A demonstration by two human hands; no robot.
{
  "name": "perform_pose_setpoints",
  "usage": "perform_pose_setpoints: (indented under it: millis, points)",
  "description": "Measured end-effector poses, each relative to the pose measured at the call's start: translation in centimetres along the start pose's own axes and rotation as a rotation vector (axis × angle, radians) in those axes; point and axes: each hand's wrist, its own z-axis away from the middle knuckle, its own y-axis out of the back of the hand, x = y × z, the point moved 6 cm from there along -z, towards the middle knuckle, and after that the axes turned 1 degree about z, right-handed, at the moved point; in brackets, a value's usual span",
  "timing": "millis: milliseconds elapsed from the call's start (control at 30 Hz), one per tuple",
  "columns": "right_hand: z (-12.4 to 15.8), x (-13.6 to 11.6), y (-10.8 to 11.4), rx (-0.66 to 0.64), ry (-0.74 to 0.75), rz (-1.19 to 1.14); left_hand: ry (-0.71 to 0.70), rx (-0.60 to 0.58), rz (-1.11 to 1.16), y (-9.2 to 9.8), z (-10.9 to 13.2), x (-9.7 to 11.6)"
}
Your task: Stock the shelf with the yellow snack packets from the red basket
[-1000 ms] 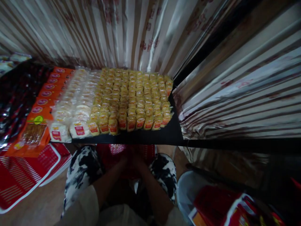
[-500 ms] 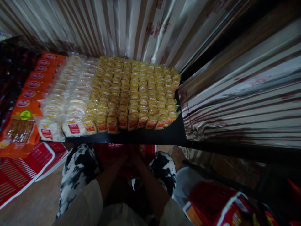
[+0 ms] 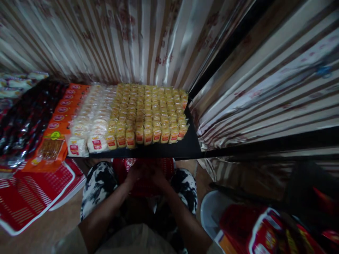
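Note:
Both my hands reach down between my knees to a red slatted basket under the front edge of a black shelf. My left hand and my right hand are close together at the basket; it is dark there and their fingers do not show clearly. Above them the shelf carries rows of small yellow wrapped snack packs, with white wrapped packs to their left. I wear black-and-white patterned trousers.
Orange flat packets and dark shiny packets lie left of the white packs. Red slatted trays lie on the floor at left. A pale tub and red-and-white bags stand at lower right. Striped curtains hang behind and to the right.
The view has shifted and pulled back a little. My hands stay at the red basket below the shelf, now slightly more visible and nearer to me.

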Motion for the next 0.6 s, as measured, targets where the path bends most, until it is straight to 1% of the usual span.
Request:
perform_pose_setpoints:
  millis: [133,200,300,367,467,600]
  points:
    - [1.9,-1.8,1.3,0.007,0.058,-0.21,-0.054,-0.02,0.049,0.3,1.8,1.2]
    - [2.7,-2.2,2.2,0.035,0.065,-0.292,-0.054,-0.084,0.127,0.2,3.0,1.8]
    - [3.6,-2.8,3.8,0.115,0.069,-0.367,-0.022,-0.204,0.252,-0.1,5.0,2.5]
    - [4.2,-3.4,4.6,0.154,0.064,-0.44,0.007,-0.249,0.308,-0.4,6.2,2.9]
    - [5.1,-4.5,5.5,0.222,0.071,-0.611,0.009,-0.272,0.417,-1.3,7.6,3.6]
    - [5.8,-5.5,5.7,0.324,0.079,-0.752,-0.062,-0.265,0.52,-3.2,8.8,4.4]
